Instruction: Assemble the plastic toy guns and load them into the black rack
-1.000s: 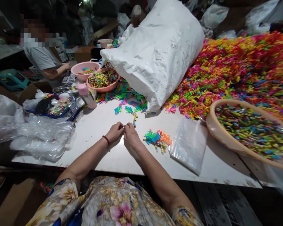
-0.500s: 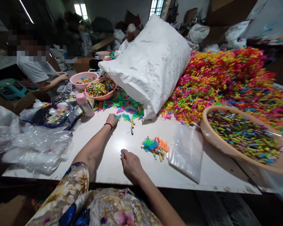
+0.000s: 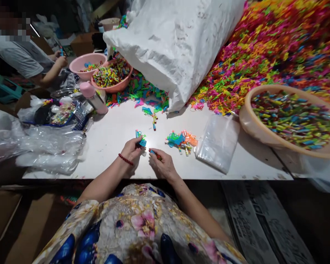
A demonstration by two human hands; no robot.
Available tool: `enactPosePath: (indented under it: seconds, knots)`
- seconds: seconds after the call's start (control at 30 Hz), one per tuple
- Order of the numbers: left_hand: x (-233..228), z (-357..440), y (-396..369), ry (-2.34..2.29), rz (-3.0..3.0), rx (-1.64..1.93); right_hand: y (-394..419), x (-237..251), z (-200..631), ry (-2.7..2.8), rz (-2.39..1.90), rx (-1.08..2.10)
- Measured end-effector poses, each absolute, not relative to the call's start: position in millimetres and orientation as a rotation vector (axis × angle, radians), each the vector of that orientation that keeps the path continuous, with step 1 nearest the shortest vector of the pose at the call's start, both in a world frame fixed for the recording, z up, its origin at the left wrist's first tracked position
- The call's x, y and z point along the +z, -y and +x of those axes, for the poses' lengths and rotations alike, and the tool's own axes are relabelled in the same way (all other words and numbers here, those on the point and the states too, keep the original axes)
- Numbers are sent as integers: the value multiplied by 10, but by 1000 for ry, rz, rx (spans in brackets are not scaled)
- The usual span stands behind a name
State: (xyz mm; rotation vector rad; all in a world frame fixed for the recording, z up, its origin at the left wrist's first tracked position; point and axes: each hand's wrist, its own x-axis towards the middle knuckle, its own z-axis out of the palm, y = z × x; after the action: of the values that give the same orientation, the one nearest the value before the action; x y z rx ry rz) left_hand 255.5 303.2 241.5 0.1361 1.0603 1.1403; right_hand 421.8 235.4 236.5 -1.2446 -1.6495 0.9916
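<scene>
A loose garment of thin, slightly glossy floral-print fabric (image 3: 112, 216) is worn, its pale grey-beige ground covered with ochre and cream petals. A large pink blossom (image 3: 139, 222) is printed on the front, and glossy deep-blue rounded shapes (image 3: 64, 249) are scattered lower down. Around the left wrist (image 3: 122, 168), a bracelet of round dark-red beads (image 3: 125, 159) is worn.

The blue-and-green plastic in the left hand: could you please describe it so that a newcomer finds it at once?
Over the white table, find the left hand with the dark red beaded bracelet. The blue-and-green plastic juts from its fingers, while similar pieces farther ahead lie loose.
</scene>
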Motion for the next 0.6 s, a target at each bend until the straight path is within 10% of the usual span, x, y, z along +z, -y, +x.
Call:
enactPosePath:
  seconds: [0.6]
  knots:
    - [2627, 2840, -2356, -1077, 186, 1165, -1985, 2476, 4222, 1791, -1234, 731]
